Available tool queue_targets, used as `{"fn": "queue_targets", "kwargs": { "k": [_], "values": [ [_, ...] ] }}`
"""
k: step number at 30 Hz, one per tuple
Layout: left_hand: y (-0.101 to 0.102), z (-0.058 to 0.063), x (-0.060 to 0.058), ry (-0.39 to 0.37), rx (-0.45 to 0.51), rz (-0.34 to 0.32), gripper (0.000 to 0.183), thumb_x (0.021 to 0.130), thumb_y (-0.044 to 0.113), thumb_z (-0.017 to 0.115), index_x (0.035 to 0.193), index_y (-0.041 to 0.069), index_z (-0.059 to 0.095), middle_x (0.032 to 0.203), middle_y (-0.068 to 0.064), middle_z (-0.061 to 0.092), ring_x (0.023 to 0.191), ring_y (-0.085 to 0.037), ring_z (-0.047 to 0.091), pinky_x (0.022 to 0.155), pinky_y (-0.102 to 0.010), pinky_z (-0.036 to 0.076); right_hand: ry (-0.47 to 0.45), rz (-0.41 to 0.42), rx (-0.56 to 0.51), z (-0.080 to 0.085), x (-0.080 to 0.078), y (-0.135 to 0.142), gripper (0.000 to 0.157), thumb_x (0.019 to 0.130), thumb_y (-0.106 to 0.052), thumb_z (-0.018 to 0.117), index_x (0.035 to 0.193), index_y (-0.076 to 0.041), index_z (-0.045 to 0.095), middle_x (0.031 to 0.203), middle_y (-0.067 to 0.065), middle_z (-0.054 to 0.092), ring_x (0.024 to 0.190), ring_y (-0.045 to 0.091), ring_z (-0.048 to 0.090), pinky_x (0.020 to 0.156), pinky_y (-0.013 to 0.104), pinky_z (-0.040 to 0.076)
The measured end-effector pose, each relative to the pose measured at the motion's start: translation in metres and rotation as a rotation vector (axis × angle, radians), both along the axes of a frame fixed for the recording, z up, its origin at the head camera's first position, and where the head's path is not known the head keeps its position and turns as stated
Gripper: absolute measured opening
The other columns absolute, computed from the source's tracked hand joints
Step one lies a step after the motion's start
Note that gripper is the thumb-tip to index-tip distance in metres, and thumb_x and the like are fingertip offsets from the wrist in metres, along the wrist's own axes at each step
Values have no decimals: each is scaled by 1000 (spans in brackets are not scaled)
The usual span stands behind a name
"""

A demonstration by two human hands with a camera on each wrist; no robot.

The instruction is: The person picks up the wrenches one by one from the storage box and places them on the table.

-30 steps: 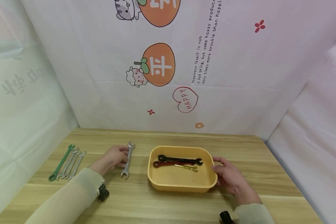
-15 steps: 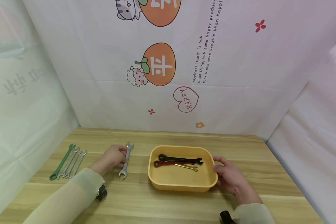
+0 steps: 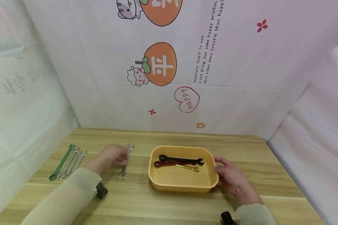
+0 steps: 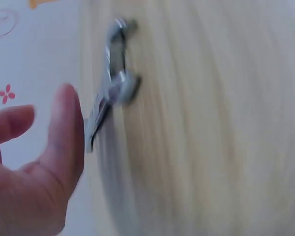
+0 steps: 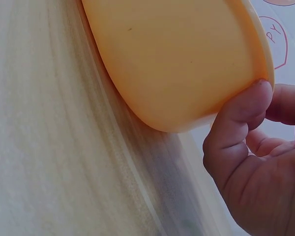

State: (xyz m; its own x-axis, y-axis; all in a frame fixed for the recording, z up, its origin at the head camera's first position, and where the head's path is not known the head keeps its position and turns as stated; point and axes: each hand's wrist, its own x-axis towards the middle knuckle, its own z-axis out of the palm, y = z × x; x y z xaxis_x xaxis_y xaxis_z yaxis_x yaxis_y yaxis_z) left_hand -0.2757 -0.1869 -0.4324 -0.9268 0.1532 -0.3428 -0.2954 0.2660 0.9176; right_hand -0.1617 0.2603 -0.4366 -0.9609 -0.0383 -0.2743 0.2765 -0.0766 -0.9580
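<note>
My left hand point(image 3: 116, 155) is at a silver open-end wrench point(image 3: 123, 172) lying on the table left of the box. In the left wrist view, the thumb point(image 4: 65, 142) is straight and stands apart from the finger point(image 4: 12, 123) at the left; the blurred wrench point(image 4: 117, 59) is just beyond the thumb. My right hand point(image 3: 228, 175) grips the right end of a yellow plastic box point(image 3: 183, 188), its thumb point(image 5: 236, 120) over the rim. Inside the box lie a black wrench point(image 3: 180, 160), a red wrench point(image 3: 169, 164) and a small gold wrench point(image 3: 187, 168).
At the table's left lie a green wrench point(image 3: 62, 162) and several silver wrenches point(image 3: 70, 164), side by side. A printed white cloth point(image 3: 101, 103) hangs behind the wooden table point(image 3: 163, 207), with more white cloth at both sides.
The silver wrench has shifted slightly left, turning a little. My left hand has moved a little left and its fingers have changed pose. The right hand and the box stay put.
</note>
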Motion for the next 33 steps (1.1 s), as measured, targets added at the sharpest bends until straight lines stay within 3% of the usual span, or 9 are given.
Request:
{"fn": "queue_targets", "kwargs": {
  "k": [3,5,11,15,21,33],
  "values": [
    [-3,-5,-1,-114,179,22,41,101,9,51,131,-18,46,112,-29,63,92,-34,68,80,-37,58,1,6,-4,0,0,0,47,103,-5,49,146,1,33,102,17,66,74,21,64,58,30,51],
    [-4,-7,0,-146,197,20,43,102,11,49,133,-19,45,120,-30,61,100,-37,66,84,-39,57,1,7,-6,0,0,0,47,102,-5,49,146,1,33,101,17,66,73,20,64,57,30,51],
    [-11,-7,8,-96,95,-28,40,101,12,46,127,-19,50,121,-27,63,100,-31,67,81,-42,58,2,6,-4,-1,-1,0,48,102,-5,50,146,1,33,102,17,66,74,21,64,58,30,52],
    [-21,-7,12,-65,67,-19,38,100,9,47,125,-19,51,117,-26,65,96,-30,68,79,-41,58,-1,1,6,-1,-1,0,47,102,-6,50,146,0,33,102,18,66,74,21,64,58,31,53],
    [-44,-4,19,-17,13,-22,38,100,10,48,124,-20,51,112,-25,67,96,-31,69,78,-39,59,2,4,6,-1,-1,0,47,102,-6,50,146,1,33,103,18,66,75,22,65,59,31,54],
    [-97,2,27,-8,-86,-4,40,101,12,45,123,-22,48,105,-18,68,89,-26,69,76,-38,59,4,6,2,-3,-2,1,48,102,-5,50,146,1,32,101,16,66,73,20,64,58,30,52]
  ]
}}
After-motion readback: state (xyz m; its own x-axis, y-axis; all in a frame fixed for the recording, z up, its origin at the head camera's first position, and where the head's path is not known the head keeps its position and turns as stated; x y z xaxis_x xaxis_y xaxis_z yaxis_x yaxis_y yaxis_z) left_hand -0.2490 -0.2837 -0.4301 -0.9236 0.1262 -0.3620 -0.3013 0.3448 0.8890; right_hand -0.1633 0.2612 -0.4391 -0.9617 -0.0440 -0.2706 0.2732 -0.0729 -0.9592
